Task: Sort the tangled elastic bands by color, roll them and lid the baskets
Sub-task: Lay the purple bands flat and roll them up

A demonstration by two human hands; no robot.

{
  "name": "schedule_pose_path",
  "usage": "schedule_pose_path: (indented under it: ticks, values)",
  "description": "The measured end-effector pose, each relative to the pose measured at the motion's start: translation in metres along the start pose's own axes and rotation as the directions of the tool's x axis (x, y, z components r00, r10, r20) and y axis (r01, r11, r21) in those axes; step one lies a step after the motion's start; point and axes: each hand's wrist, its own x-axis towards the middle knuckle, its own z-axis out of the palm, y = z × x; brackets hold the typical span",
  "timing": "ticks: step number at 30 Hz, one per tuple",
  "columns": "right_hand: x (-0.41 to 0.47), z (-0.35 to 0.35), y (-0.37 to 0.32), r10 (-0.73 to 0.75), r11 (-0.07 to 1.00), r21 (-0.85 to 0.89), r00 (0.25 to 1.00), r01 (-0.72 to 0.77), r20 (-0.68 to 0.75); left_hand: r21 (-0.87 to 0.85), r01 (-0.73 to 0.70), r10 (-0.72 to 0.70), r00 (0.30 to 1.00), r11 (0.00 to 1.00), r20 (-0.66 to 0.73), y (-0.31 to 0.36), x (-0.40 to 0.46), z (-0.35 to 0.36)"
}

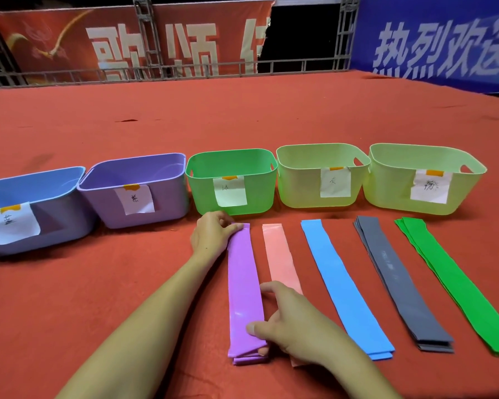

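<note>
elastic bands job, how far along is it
Sorting looks done: purple bands, pink, blue, grey and green lie flat in separate stacks on the red cloth. In hand: the left hand pinches the purple stack's far end, the right hand its near end. Left: nothing is rolled, the five baskets look empty, and no lids are in view.

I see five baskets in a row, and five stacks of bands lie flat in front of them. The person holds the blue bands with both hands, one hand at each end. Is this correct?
Not quite. The head view shows both hands on the purple bands, not the blue bands: the left hand holds the far end, the right hand pinches the near end. The blue bands lie untouched. The rest is correct.
</note>
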Motion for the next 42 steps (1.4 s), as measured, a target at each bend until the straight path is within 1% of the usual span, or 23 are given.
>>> schedule_pose_path:
  ticks: [7, 9, 12, 14, 16, 19, 21, 24, 26, 28, 31, 34, 36, 38, 42]
  values:
    - [-0.001, 0.011, -0.001, -0.006, 0.980, -0.198, 1.000, 0.003, -0.015, 0.093, -0.097, 0.098, 0.995, 0.991, -0.009, 0.000, -0.004, 0.000]
    - [-0.001, 0.012, -0.002, -0.023, 0.954, -0.301, 0.998, 0.006, -0.053, 0.134, -0.113, 0.116, 0.993, 0.985, -0.011, 0.001, -0.005, 0.000]
    - [-0.002, 0.012, -0.005, -0.040, 0.884, -0.467, 0.989, -0.030, -0.139, 0.164, -0.130, 0.136, 0.990, 0.978, -0.025, 0.000, -0.009, -0.001]
    - [-0.003, 0.011, -0.007, -0.088, 0.843, -0.537, 0.981, -0.020, -0.175, 0.161, -0.138, 0.144, 0.989, 0.977, -0.026, -0.002, -0.013, -0.004]
    - [-0.003, 0.010, -0.007, -0.170, 0.821, -0.570, 0.967, 0.033, -0.189, 0.131, -0.152, 0.155, 0.988, 0.980, -0.011, -0.006, -0.018, -0.008]
    - [0.001, 0.009, 0.000, -0.275, 0.821, -0.549, 0.951, 0.154, -0.143, 0.036, -0.204, 0.203, 0.979, 0.978, 0.022, -0.011, -0.032, -0.016]
    - [0.005, 0.009, 0.006, -0.316, 0.832, -0.501, 0.946, 0.237, -0.078, -0.028, -0.237, 0.238, 0.969, 0.971, 0.064, -0.013, -0.046, -0.024]
    - [0.008, 0.007, 0.009, -0.340, 0.842, -0.449, 0.940, 0.299, -0.013, -0.151, -0.265, 0.284, 0.951, 0.952, 0.121, -0.012, -0.074, -0.039]
    - [0.009, 0.007, 0.011, -0.356, 0.852, -0.414, 0.934, 0.320, -0.011, -0.209, -0.256, 0.291, 0.942, 0.944, 0.164, -0.010, -0.095, -0.051]
    - [0.008, 0.006, 0.013, -0.367, 0.860, -0.391, 0.930, 0.327, -0.030, -0.257, -0.241, 0.304, 0.920, 0.936, 0.247, -0.007, -0.116, -0.063]
    - [0.000, 0.003, 0.015, -0.385, 0.866, -0.366, 0.921, 0.340, -0.057, -0.270, -0.241, 0.334, 0.859, 0.932, 0.389, 0.001, -0.144, -0.081]
    - [-0.011, 0.001, 0.017, -0.402, 0.864, -0.338, 0.916, 0.373, -0.015, -0.290, -0.216, 0.338, 0.806, 0.932, 0.485, 0.006, -0.166, -0.098]
    - [-0.016, 0.001, 0.020, -0.390, 0.862, -0.338, 0.920, 0.377, 0.031, -0.323, -0.168, 0.322, 0.792, 0.931, 0.518, 0.006, -0.178, -0.105]
    - [-0.017, 0.002, 0.023, -0.390, 0.848, -0.371, 0.920, 0.378, 0.047, -0.369, -0.106, 0.305, 0.786, 0.924, 0.538, 0.005, -0.188, -0.110]
    - [-0.016, 0.006, 0.024, -0.434, 0.811, -0.436, 0.901, 0.391, 0.000, -0.430, -0.056, 0.311, 0.774, 0.901, 0.551, 0.001, -0.192, -0.114]
